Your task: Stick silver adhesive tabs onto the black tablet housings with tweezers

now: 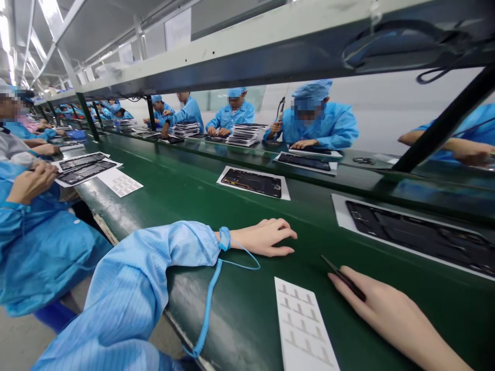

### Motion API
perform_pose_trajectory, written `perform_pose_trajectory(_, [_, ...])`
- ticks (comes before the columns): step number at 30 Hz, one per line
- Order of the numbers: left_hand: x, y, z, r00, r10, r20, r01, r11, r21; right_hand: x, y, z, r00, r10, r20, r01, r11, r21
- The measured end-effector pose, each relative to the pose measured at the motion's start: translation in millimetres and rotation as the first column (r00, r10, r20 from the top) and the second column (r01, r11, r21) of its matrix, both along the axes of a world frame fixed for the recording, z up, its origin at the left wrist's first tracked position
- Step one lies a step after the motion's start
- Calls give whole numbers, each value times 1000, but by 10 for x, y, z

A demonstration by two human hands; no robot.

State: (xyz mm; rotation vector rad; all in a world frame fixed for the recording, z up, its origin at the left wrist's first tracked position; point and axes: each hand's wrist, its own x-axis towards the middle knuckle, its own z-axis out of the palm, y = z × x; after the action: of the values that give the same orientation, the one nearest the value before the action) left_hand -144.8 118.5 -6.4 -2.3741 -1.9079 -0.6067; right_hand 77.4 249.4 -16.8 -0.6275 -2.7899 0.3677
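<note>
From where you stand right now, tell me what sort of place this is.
Probably a factory electronics assembly line: workers in blue smocks sit along a green conveyor belt, dark device panels lie on white sheets, a coiled grounding strap circles the left wrist, and the right hand holds tweezers.

Black pointed tweezers (343,279) are pinched in the right hand (386,314), tips angled up over the green desk (247,319), just beside a white sheet of small grey shapes (303,324). The left hand (263,237) is laid open and empty, near a black electronics panel (410,237) on white paper (338,211)
</note>
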Motion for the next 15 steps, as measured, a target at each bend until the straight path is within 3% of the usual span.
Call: perform_pose_trajectory(15, [4,-33,-33,999,-49,-22,48,999,-21,41,-137,44,998,24,53,-33,986,164])
